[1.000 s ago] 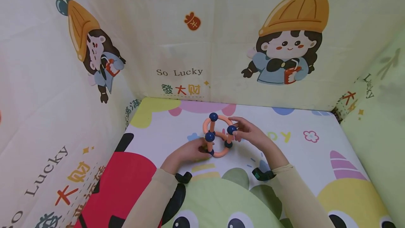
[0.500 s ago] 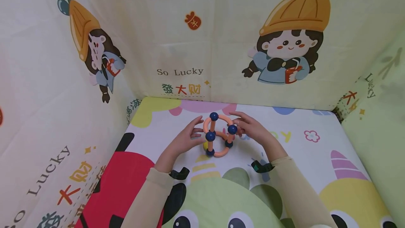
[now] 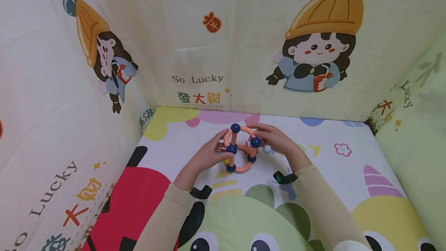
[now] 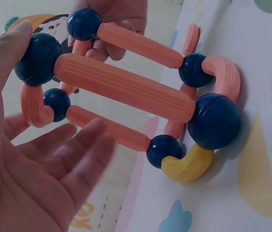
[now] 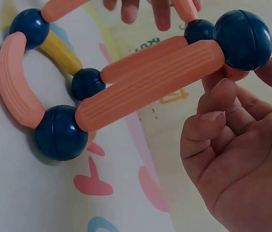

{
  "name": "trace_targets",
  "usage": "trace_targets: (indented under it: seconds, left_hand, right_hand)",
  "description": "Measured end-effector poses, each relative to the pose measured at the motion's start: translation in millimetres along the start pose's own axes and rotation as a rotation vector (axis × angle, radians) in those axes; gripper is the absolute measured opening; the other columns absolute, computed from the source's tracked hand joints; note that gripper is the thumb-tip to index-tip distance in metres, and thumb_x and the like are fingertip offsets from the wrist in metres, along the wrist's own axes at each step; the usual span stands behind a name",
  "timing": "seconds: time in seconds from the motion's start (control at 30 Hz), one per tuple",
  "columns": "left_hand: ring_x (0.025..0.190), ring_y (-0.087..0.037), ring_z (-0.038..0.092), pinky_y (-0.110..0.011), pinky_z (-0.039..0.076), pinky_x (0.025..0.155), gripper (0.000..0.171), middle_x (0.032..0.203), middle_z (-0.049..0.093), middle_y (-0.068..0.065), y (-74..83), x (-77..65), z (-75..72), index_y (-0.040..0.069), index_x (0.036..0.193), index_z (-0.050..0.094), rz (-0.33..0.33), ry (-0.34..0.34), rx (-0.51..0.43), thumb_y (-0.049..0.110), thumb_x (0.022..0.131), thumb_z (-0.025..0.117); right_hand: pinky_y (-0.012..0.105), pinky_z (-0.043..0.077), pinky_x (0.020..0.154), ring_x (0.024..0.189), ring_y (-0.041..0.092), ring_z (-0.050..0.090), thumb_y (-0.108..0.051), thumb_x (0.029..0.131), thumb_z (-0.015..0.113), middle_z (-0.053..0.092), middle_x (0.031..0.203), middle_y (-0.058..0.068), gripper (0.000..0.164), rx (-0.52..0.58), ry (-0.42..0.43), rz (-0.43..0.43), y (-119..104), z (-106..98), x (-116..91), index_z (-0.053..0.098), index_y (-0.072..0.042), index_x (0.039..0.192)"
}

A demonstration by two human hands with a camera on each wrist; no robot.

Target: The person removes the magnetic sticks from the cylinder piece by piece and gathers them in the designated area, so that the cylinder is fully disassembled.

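Note:
A prism-shaped toy frame [image 3: 234, 138] of dark blue balls and salmon ball-and-stick pieces stands on the printed mat. Straight sticks run upright between an upper and a lower ring of curved ones. One curved stick [image 4: 189, 166] in the lower ring is yellow. My left hand [image 3: 207, 154] holds the upper ring from the left, its thumb on a top ball [image 4: 38, 59] and the other fingers loosely spread. From the right, my right hand [image 3: 278, 142] grips another top ball [image 5: 242, 40], thumb on one side and curled fingers behind the ring.
The mat [image 3: 324, 165] carries cartoon prints, among them a red patch [image 3: 143, 196] and a green face [image 3: 240, 220]. Pale printed cloth walls [image 3: 195, 49] enclose it at the back and both sides. Each wrist wears a dark camera strap [image 3: 285, 177].
My left hand has left the lower part of the frame, risen along its left side, and taken hold of the upper ring. My right hand has moved slightly left onto it. The frame stays put.

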State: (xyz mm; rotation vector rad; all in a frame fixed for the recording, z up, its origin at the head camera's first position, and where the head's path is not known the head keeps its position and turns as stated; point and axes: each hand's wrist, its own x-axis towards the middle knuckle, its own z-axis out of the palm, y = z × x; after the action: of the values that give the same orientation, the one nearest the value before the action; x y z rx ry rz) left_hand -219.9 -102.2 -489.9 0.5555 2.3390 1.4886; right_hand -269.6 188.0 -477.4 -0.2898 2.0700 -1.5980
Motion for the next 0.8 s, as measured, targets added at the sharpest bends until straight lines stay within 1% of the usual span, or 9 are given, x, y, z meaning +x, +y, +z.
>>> trace_targets:
  seconds: [0.13, 0.2, 0.27, 0.4, 0.5, 0.63, 0.8]
  left_hand:
    - [0.116, -0.016, 0.063, -0.044, 0.053, 0.096, 0.094, 0.140, 0.056, -0.002, 0.3, -1.1, 0.4, 0.040, 0.156, 0.018, -0.007, -0.004, 0.041, 0.060, 0.082, 0.072]
    - [0.113, -0.015, 0.065, -0.046, 0.053, 0.095, 0.096, 0.133, 0.061, 0.001, -0.3, -1.5, 0.8, 0.038, 0.157, 0.017, -0.009, -0.001, 0.058, 0.061, 0.082, 0.071]
    - [0.108, -0.014, 0.067, -0.046, 0.052, 0.094, 0.096, 0.126, 0.064, 0.005, -1.1, -1.4, 1.2, 0.039, 0.157, 0.016, -0.012, -0.001, 0.055, 0.061, 0.082, 0.071]
    - [0.102, -0.011, 0.068, -0.047, 0.052, 0.095, 0.093, 0.120, 0.065, 0.008, -1.4, -1.2, 1.4, 0.046, 0.154, 0.017, -0.019, 0.000, 0.055, 0.060, 0.081, 0.072]
    - [0.099, -0.010, 0.068, -0.046, 0.052, 0.094, 0.091, 0.114, 0.066, 0.008, -1.3, -1.2, 1.2, 0.050, 0.153, 0.017, -0.026, 0.001, 0.058, 0.061, 0.081, 0.072]
    - [0.098, -0.010, 0.068, -0.046, 0.052, 0.094, 0.091, 0.109, 0.066, 0.007, -0.7, -1.2, 0.8, 0.050, 0.152, 0.017, -0.030, 0.000, 0.058, 0.061, 0.080, 0.072]
    - [0.099, -0.009, 0.068, -0.046, 0.051, 0.095, 0.091, 0.110, 0.066, 0.008, -0.8, -1.0, 0.2, 0.051, 0.152, 0.017, -0.037, -0.002, 0.056, 0.062, 0.080, 0.072]
  right_hand:
    - [0.034, 0.051, 0.085, 0.089, 0.026, 0.055, -0.032, 0.103, 0.049, 0.060, 0.106, 0.011, 0.041, 0.002, -0.010, 0.001, 0.3, -0.3, 1.5, 0.052, -0.023, 0.143]
    - [0.035, 0.051, 0.085, 0.087, 0.025, 0.055, -0.031, 0.103, 0.049, 0.060, 0.104, 0.011, 0.042, 0.004, -0.016, -0.001, 0.7, -0.6, 1.9, 0.052, -0.021, 0.144]
    - [0.033, 0.051, 0.083, 0.086, 0.025, 0.055, -0.031, 0.103, 0.050, 0.060, 0.101, 0.010, 0.042, 0.005, -0.016, -0.006, 0.3, -0.5, 1.9, 0.052, -0.021, 0.143]
    - [0.031, 0.051, 0.080, 0.084, 0.024, 0.056, -0.030, 0.103, 0.050, 0.060, 0.098, 0.011, 0.041, 0.017, -0.017, -0.020, 0.0, -0.1, 2.0, 0.053, -0.021, 0.143]
    - [0.030, 0.052, 0.081, 0.085, 0.023, 0.057, -0.029, 0.104, 0.049, 0.060, 0.099, 0.011, 0.040, 0.035, -0.018, -0.022, 0.4, 0.1, 1.9, 0.053, -0.021, 0.143]
    - [0.030, 0.052, 0.082, 0.087, 0.024, 0.058, -0.030, 0.104, 0.049, 0.060, 0.103, 0.012, 0.039, 0.051, -0.015, -0.024, 1.1, 0.7, 1.8, 0.053, -0.022, 0.143]
    - [0.032, 0.052, 0.084, 0.092, 0.028, 0.057, -0.035, 0.102, 0.053, 0.058, 0.110, 0.014, 0.040, 0.050, -0.004, -0.014, 2.1, 1.5, 3.0, 0.054, -0.026, 0.141]
